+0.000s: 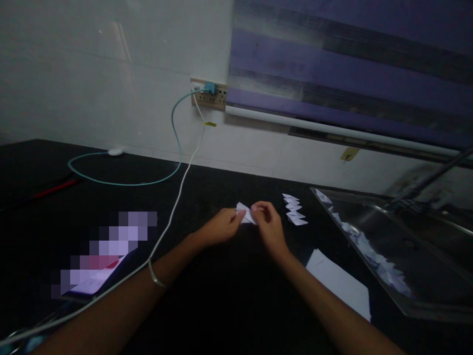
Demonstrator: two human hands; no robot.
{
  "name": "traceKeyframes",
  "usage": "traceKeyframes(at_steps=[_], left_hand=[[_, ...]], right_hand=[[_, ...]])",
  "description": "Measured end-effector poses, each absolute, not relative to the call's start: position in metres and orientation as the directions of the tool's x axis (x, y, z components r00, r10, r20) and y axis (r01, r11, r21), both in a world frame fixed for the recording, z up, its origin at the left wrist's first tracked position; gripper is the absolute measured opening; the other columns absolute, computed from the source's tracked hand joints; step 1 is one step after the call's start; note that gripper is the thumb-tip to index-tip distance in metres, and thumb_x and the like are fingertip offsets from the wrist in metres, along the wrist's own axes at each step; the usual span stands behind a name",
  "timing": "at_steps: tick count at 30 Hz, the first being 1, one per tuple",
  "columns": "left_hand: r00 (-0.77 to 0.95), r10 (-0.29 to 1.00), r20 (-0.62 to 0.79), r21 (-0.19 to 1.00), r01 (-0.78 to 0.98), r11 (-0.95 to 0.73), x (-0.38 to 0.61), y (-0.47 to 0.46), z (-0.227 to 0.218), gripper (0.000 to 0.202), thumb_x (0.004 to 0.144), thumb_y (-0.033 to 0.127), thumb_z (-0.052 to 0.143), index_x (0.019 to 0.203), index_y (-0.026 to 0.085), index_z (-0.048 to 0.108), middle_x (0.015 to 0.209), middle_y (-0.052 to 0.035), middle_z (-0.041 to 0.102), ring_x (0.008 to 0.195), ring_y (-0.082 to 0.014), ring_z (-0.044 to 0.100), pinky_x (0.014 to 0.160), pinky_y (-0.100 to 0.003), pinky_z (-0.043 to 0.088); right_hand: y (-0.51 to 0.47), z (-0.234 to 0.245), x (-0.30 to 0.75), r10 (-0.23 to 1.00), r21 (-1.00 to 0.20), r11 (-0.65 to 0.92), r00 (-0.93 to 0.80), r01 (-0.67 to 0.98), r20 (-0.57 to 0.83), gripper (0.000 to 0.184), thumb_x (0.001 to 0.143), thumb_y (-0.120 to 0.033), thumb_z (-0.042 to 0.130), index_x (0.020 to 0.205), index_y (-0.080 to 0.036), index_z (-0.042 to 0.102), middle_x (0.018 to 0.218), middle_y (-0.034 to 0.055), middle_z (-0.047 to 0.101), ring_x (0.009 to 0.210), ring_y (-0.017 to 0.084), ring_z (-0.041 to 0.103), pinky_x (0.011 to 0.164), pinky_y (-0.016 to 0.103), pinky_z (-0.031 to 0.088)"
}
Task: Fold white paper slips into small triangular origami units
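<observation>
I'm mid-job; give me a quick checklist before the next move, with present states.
1. Left hand gripping the folded paper: ok.
2. Right hand on the same paper: ok, at its other side.
3. Row of folded pieces apart from the right hand: ok, close beside it.
4. Stack of sheets unobstructed: not ok, the right forearm partly covers it.
5. White cable not touching the left forearm: cannot tell.
</observation>
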State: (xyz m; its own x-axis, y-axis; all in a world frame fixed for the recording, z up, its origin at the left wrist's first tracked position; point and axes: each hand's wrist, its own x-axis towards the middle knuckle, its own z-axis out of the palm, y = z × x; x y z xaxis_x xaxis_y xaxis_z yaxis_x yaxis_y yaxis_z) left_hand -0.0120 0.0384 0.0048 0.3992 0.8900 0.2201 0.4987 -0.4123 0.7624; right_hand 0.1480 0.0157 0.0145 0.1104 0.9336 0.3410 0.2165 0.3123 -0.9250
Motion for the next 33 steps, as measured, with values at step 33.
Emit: traceKeyframes(at_steps=[33], left_hand=[[0.318,0.898,0.304,0.943,0.032,-0.331,-0.015,0.035,0.020,0.032,0.089,0.043,0.054,0.075,0.014,0.057,0.064,0.0028,0.050,0.060,-0.0107,0.046,0.055,-0.021,0.034]], right_hand=[[0.020,0.017,0.156,0.948,-0.906,0.315,-0.052,0.282,0.313,0.028,0.080,-0.041,0.069,0.068,-0.015,0.067,0.061,0.0016,0.063,0.057,0.014,0.054,0.055,0.025,0.039]])
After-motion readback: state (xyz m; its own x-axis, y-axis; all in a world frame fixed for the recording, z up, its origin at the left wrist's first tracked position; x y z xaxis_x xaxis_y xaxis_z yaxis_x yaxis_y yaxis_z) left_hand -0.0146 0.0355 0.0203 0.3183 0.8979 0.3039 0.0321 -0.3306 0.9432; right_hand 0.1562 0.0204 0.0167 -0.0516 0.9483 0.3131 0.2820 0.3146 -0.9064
